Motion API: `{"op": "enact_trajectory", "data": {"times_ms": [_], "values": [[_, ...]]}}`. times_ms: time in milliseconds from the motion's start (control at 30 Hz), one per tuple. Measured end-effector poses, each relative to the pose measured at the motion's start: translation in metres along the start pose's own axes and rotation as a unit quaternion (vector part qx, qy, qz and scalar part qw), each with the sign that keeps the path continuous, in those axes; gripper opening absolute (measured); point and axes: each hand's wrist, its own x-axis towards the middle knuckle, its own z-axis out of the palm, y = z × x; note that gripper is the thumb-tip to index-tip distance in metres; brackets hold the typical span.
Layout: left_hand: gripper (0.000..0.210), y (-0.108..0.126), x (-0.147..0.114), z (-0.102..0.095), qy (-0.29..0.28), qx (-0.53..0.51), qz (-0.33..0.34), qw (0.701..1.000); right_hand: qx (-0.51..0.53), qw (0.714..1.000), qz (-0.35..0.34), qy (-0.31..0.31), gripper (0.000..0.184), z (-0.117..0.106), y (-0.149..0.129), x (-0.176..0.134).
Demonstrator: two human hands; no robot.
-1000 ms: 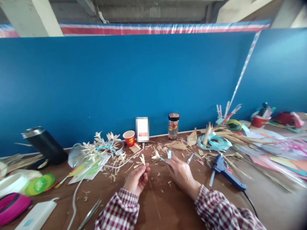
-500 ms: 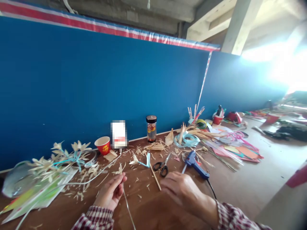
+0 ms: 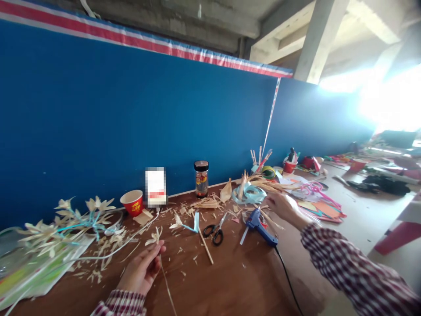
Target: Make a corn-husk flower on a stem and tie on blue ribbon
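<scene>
My left hand (image 3: 143,267) pinches a pale corn-husk flower (image 3: 154,237) just under its petals, and a thin stem trails down from the fingers. My right hand (image 3: 284,207) is stretched out at the right, beside the light blue ribbon coil (image 3: 253,193) and dried husk strips (image 3: 268,182); its fingertips are too small and blurred to show whether they grip anything. Between the hands lie black-handled scissors (image 3: 216,230), a thin wooden stick (image 3: 206,248), a blue hot glue gun (image 3: 261,226) and a single husk flower with a blue-wrapped stem (image 3: 179,224).
Finished husk flowers (image 3: 75,221) lie at the left over a plastic sleeve. A red paper cup (image 3: 132,203) and a black-lidded jar (image 3: 201,180) stand by the blue partition (image 3: 131,109). Husk scraps litter the brown table (image 3: 237,281). Coloured paper (image 3: 324,210) is at the right.
My right hand has moved away from beside the scissors, right and farther back to the ribbon and husk strips. My left hand still holds the flower. The view has shifted slightly right.
</scene>
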Motion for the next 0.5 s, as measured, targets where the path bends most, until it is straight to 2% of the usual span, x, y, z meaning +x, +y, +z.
{"op": "enact_trajectory", "data": {"times_ms": [167,367,500], "values": [[0.017,-0.003,0.001,-0.001,0.002,0.005,0.009,1.0,-0.008,0.998,0.015,-0.069,0.017,0.007,0.024,0.041],[0.018,-0.003,0.004,-0.001,0.005,0.004,0.009,1.0,0.029,0.993,0.009,-0.117,0.025,0.036,0.03,0.054],[0.019,-0.004,0.005,-0.003,0.002,-0.001,0.004,1.0,0.071,0.99,0.013,-0.119,0.021,0.043,0.031,0.059]]}}
